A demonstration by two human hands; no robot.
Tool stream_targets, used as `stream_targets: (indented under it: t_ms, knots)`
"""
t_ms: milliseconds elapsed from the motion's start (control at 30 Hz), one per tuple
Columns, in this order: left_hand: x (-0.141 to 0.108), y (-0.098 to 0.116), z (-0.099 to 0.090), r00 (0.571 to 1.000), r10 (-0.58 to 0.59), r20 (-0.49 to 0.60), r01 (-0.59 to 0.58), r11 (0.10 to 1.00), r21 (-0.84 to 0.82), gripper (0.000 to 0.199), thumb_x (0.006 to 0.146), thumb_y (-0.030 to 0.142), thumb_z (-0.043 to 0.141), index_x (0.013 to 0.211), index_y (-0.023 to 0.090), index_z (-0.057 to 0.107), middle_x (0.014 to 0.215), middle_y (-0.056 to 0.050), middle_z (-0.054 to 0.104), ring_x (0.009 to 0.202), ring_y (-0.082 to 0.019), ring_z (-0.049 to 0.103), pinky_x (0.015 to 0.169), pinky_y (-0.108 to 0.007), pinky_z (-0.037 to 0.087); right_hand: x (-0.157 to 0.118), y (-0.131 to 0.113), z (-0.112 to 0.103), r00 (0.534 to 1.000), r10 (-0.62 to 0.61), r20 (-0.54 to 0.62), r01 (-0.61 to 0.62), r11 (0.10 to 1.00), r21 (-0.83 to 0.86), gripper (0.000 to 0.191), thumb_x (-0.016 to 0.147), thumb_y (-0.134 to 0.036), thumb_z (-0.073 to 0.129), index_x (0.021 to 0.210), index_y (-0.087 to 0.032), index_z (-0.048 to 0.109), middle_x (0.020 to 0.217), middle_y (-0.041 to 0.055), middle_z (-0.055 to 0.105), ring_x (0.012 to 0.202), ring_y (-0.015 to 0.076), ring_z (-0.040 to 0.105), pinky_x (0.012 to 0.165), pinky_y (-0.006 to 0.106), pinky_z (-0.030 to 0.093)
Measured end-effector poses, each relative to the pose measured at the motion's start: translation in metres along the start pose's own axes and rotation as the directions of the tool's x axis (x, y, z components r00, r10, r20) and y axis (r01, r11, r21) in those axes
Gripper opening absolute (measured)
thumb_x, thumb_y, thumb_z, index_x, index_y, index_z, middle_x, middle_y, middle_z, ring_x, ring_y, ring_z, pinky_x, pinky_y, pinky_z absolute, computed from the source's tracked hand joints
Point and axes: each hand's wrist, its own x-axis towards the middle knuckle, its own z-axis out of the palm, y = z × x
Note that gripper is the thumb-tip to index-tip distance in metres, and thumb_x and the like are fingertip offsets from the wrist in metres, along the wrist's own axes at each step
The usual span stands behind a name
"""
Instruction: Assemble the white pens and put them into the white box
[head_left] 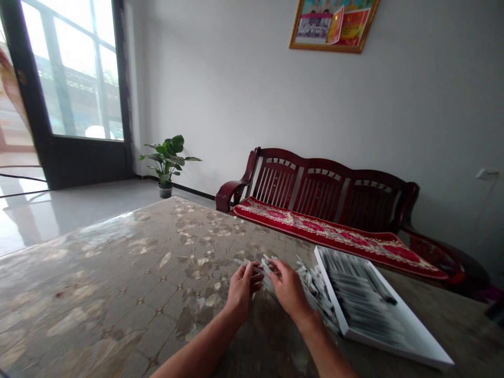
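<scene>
Both hands work low over a glossy table top (98, 273) with a mottled tile pattern. My left hand (240, 289) pinches a thin white stick (246, 264) between its fingers. My right hand (289, 289) sits close beside it and grips a small bunch of similar white sticks (270, 266). To the right of that hand lies a loose heap of white sticks (315, 289) with dark ends. It rests against a shallow white tray (388, 336), which holds dense rows of dark-and-white sticks (362, 299). What the sticks are exactly is too small to tell.
A dark red wooden bench (318, 189) with a red patterned cushion (334, 236) stands just past the table's far edge. A potted green plant (167, 163) sits on the shiny floor by a dark-framed glass door (74, 94). A framed picture (334, 23) hangs on the wall.
</scene>
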Motion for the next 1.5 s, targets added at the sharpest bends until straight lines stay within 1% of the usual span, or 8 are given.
stream_targets:
  t_ms: [100,200,600,800,933,1033,1200,1500]
  knots:
    - [0.007,0.006,-0.005,0.991,-0.015,-0.133,0.003,0.996,-0.088,0.022,0.083,0.038,0.065,0.082,0.017,0.061,0.076,-0.005,0.072,0.061,-0.013,0.068,0.053,-0.021,0.050,0.016,0.013,-0.011,0.978,0.207,0.026,-0.186,0.920,-0.345,0.020,0.086,-0.018,0.054,0.091,-0.020,0.073,0.098,0.0083,0.073,0.093,0.0196,0.068,0.081,0.026,0.049]
    - [0.012,0.006,-0.006,0.988,-0.036,-0.148,0.021,0.994,-0.104,0.014,0.087,0.030,0.062,0.082,0.017,0.059,0.074,-0.005,0.071,0.058,-0.012,0.067,0.052,-0.020,0.051,0.026,0.019,-0.016,0.942,0.314,0.121,-0.183,0.780,-0.598,0.018,0.085,-0.021,0.057,0.089,-0.020,0.074,0.099,0.0109,0.074,0.096,0.0225,0.069,0.076,0.026,0.047]
    - [0.017,0.003,-0.006,0.990,-0.056,-0.127,0.034,0.984,-0.174,0.008,0.088,0.019,0.062,0.084,0.017,0.056,0.077,-0.005,0.071,0.059,-0.012,0.069,0.057,-0.023,0.056,0.030,0.011,-0.008,0.940,0.318,0.125,-0.129,0.669,-0.732,0.020,0.082,-0.016,0.055,0.084,-0.017,0.075,0.092,0.0168,0.076,0.086,0.0260,0.072,0.065,0.028,0.047]
    - [0.017,0.008,-0.007,0.986,-0.068,-0.152,0.031,0.972,-0.235,0.010,0.090,0.018,0.059,0.083,0.017,0.052,0.073,-0.003,0.068,0.059,-0.013,0.070,0.064,-0.027,0.060,0.018,0.014,-0.018,0.969,0.231,0.085,-0.122,0.752,-0.647,0.021,0.090,-0.019,0.045,0.096,-0.018,0.066,0.091,0.0118,0.075,0.082,0.0225,0.071,0.064,0.027,0.044]
    - [0.018,0.016,-0.005,0.972,-0.108,-0.209,0.047,0.959,-0.278,0.012,0.093,0.014,0.052,0.082,0.017,0.050,0.072,-0.003,0.068,0.059,-0.013,0.070,0.065,-0.028,0.061,-0.001,0.015,-0.019,0.987,0.135,0.086,-0.092,0.918,-0.385,0.018,0.091,-0.019,0.042,0.094,-0.022,0.060,0.090,0.0053,0.074,0.085,0.0197,0.070,0.069,0.026,0.044]
    - [0.018,0.019,-0.004,0.969,-0.125,-0.212,0.060,0.955,-0.291,0.013,0.093,0.012,0.050,0.082,0.017,0.050,0.073,-0.004,0.068,0.059,-0.014,0.070,0.065,-0.029,0.062,-0.015,0.020,-0.014,0.998,0.052,0.026,-0.045,0.978,-0.205,0.020,0.089,-0.018,0.038,0.092,-0.023,0.058,0.089,0.0034,0.072,0.086,0.0183,0.068,0.074,0.027,0.046]
    - [0.014,0.016,-0.002,0.973,-0.139,-0.185,0.082,0.955,-0.285,0.013,0.093,0.012,0.052,0.080,0.017,0.051,0.070,-0.004,0.068,0.058,-0.014,0.070,0.064,-0.029,0.062,-0.022,0.022,-0.009,0.998,0.030,-0.062,-0.036,0.994,-0.105,0.020,0.087,-0.019,0.038,0.089,-0.023,0.058,0.086,0.0039,0.070,0.083,0.0190,0.066,0.074,0.028,0.048]
    - [0.007,0.015,0.001,0.988,-0.110,-0.105,0.092,0.982,-0.164,0.012,0.091,0.017,0.059,0.080,0.017,0.052,0.071,-0.003,0.069,0.053,-0.012,0.068,0.059,-0.028,0.061,-0.020,0.015,-0.008,0.995,-0.081,-0.061,0.072,0.988,-0.138,0.021,0.088,-0.015,0.040,0.087,-0.023,0.059,0.086,0.0046,0.066,0.085,0.0199,0.062,0.077,0.031,0.048]
